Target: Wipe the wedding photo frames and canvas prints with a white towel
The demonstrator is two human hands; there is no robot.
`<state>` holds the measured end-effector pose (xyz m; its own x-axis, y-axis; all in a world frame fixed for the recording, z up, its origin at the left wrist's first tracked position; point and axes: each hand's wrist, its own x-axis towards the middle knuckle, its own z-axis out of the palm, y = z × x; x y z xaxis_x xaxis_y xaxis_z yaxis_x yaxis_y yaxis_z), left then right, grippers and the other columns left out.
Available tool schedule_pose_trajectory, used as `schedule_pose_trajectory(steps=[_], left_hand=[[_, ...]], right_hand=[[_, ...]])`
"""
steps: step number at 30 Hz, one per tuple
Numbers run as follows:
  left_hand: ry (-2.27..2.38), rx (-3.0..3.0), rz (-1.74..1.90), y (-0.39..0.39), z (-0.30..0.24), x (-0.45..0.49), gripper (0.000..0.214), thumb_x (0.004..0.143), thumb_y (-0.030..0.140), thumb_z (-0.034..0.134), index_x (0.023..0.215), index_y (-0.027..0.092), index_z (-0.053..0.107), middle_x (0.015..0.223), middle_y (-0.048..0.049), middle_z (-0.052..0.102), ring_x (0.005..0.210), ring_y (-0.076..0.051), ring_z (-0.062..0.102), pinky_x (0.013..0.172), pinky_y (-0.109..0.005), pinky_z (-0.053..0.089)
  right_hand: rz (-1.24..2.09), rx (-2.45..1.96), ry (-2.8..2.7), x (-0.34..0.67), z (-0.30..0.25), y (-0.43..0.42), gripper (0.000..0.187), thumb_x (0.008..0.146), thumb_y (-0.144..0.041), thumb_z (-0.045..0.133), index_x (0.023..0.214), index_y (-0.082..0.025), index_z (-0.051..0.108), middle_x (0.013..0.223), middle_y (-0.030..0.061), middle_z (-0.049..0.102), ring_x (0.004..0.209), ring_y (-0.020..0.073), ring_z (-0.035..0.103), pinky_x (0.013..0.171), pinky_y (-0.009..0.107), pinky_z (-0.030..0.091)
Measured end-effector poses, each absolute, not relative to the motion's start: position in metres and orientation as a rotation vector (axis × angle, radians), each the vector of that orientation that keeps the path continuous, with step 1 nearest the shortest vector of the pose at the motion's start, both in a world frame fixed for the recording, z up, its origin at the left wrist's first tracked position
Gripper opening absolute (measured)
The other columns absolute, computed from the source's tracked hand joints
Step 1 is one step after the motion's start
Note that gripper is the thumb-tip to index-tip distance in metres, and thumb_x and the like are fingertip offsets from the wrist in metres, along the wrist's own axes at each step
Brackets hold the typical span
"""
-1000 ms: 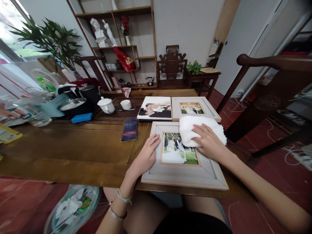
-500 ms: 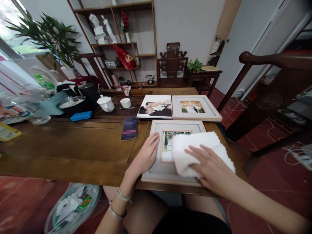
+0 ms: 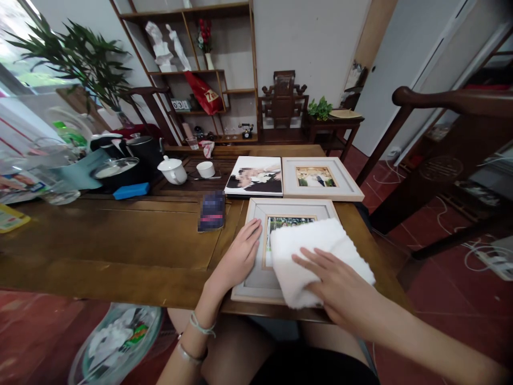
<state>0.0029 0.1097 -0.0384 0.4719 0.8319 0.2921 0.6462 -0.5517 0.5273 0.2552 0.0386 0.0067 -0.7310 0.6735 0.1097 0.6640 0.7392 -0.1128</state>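
A light wooden picture frame [image 3: 253,278] lies flat at the table's front edge, its photo partly covered. My left hand [image 3: 241,251] rests on the frame's left side, fingers stretched out and lying flat. A folded white towel [image 3: 320,235] spreads over the right and lower part of the frame. My right hand [image 3: 334,280] holds the towel against it, fingers spread on top and the thumb tucked in at the near side. Behind lie a second framed photo [image 3: 342,179] and a white-edged photo panel [image 3: 256,163], side by side.
A dark blurred-out phone-like object [image 3: 211,211] lies left of the frame. Farther left are a white lidded cup [image 3: 173,170], a small white cup [image 3: 206,169], a blue block [image 3: 131,191] and a black kettle [image 3: 142,147]. A wooden chair [image 3: 404,128] stands at right; a waste bin [image 3: 154,331] is below.
My right hand has slid the towel left and toward me across the frame, covering more of the photo's lower part. My left hand has stayed on the frame's left side.
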Motion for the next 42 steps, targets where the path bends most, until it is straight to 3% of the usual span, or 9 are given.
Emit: schedule_pose_trajectory(steps=[4, 11, 16, 21, 24, 31, 36, 39, 42], left_hand=[[1.246, 2.373, 0.755, 0.11, -0.039, 0.002, 0.045, 0.098, 0.023, 0.031, 0.141, 0.016, 0.042, 0.15, -0.0113, 0.037, 0.142, -0.022, 0.027, 0.118, -0.047, 0.025], [1.232, 2.351, 0.781, 0.109, -0.038, 0.002, 0.044, 0.099, 0.028, 0.031, 0.138, 0.014, 0.044, 0.15, -0.0119, 0.038, 0.142, -0.022, 0.028, 0.118, -0.046, 0.026], [1.236, 2.35, 0.781, 0.109, -0.036, 0.003, 0.043, 0.099, 0.028, 0.032, 0.138, 0.016, 0.045, 0.149, -0.0103, 0.039, 0.142, -0.022, 0.028, 0.118, -0.047, 0.026], [1.271, 2.358, 0.721, 0.109, -0.035, 0.003, 0.044, 0.098, 0.025, 0.033, 0.138, 0.013, 0.044, 0.15, -0.0113, 0.037, 0.143, -0.021, 0.026, 0.119, -0.044, 0.023], [1.262, 2.355, 0.733, 0.109, -0.035, 0.002, 0.044, 0.096, 0.024, 0.035, 0.138, 0.015, 0.045, 0.15, -0.0107, 0.038, 0.143, -0.022, 0.027, 0.118, -0.046, 0.025], [1.252, 2.365, 0.77, 0.109, -0.036, 0.002, 0.042, 0.096, 0.025, 0.036, 0.135, 0.016, 0.049, 0.149, -0.0104, 0.041, 0.142, -0.022, 0.03, 0.117, -0.047, 0.027], [1.267, 2.361, 0.773, 0.109, -0.036, 0.003, 0.042, 0.097, 0.025, 0.032, 0.133, 0.014, 0.05, 0.148, -0.0113, 0.042, 0.141, -0.021, 0.031, 0.118, -0.046, 0.027], [1.268, 2.359, 0.783, 0.11, -0.035, 0.004, 0.042, 0.097, 0.024, 0.031, 0.132, 0.013, 0.051, 0.146, -0.0121, 0.043, 0.141, -0.021, 0.032, 0.118, -0.046, 0.027], [1.249, 2.368, 0.803, 0.11, -0.036, 0.004, 0.04, 0.097, 0.023, 0.032, 0.13, 0.014, 0.052, 0.145, -0.0116, 0.045, 0.141, -0.021, 0.032, 0.118, -0.047, 0.027]], right_hand=[[0.083, -1.117, -2.751, 0.275, 0.009, 0.039, 0.041, 0.059, 0.002, 0.05, 0.084, -0.022, 0.071, 0.14, 0.0056, 0.051, 0.131, 0.0286, 0.042, 0.106, 0.049, 0.038], [-0.432, -1.396, -2.504, 0.3, -0.002, 0.126, 0.043, 0.067, 0.003, 0.048, 0.099, -0.014, 0.069, 0.138, 0.0146, 0.051, 0.134, 0.0322, 0.037, 0.106, 0.055, 0.034], [-0.195, -1.319, -2.67, 0.26, 0.005, 0.083, 0.038, 0.066, 0.0, 0.052, 0.096, -0.012, 0.071, 0.137, 0.0181, 0.051, 0.131, 0.0344, 0.04, 0.106, 0.051, 0.035], [0.155, -1.116, -2.766, 0.254, 0.022, 0.014, 0.039, 0.062, -0.007, 0.055, 0.094, -0.022, 0.071, 0.135, 0.0093, 0.055, 0.123, 0.0308, 0.051, 0.098, 0.045, 0.046], [0.056, -1.217, -2.706, 0.272, 0.023, 0.022, 0.046, 0.059, 0.0, 0.049, 0.094, -0.021, 0.071, 0.132, 0.0084, 0.058, 0.125, 0.0294, 0.049, 0.101, 0.043, 0.045], [-0.453, -1.48, -2.48, 0.279, 0.008, 0.114, 0.046, 0.065, 0.001, 0.05, 0.104, -0.013, 0.07, 0.135, 0.0166, 0.053, 0.134, 0.0381, 0.035, 0.104, 0.058, 0.035], [-0.205, -1.314, -2.798, 0.229, 0.012, 0.074, 0.035, 0.07, -0.006, 0.057, 0.101, -0.01, 0.071, 0.135, 0.0217, 0.052, 0.128, 0.0394, 0.042, 0.103, 0.053, 0.037], [-0.07, -1.002, -2.882, 0.219, 0.022, 0.025, 0.029, 0.073, -0.019, 0.062, 0.099, -0.016, 0.071, 0.134, 0.0195, 0.054, 0.123, 0.0376, 0.048, 0.099, 0.05, 0.043], [-0.032, -1.012, -2.855, 0.227, 0.03, 0.007, 0.028, 0.071, -0.02, 0.064, 0.098, -0.019, 0.071, 0.131, 0.0172, 0.057, 0.118, 0.0351, 0.053, 0.096, 0.047, 0.046]])
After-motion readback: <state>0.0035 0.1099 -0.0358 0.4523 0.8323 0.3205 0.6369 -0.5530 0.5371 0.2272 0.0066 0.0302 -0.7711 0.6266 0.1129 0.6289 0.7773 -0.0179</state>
